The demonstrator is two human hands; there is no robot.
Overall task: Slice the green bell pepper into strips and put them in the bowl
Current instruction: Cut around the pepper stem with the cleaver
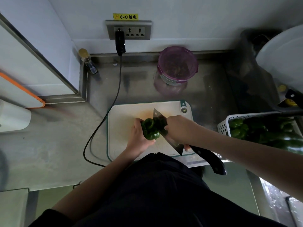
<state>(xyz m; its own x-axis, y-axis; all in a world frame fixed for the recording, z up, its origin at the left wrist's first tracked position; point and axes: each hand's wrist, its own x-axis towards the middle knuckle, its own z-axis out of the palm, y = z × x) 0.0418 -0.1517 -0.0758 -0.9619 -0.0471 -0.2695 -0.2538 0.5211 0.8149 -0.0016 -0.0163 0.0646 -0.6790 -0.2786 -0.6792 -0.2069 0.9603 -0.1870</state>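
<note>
Both hands are working over the cutting board [124,115] on the table [65,128]: left hand [139,136] fingers are curling around the green pepper [150,129], right hand [179,128] is gripping the knife [170,141] beside it. Farther back, the purple-rimmed bowl [177,65] is sitting.
</note>
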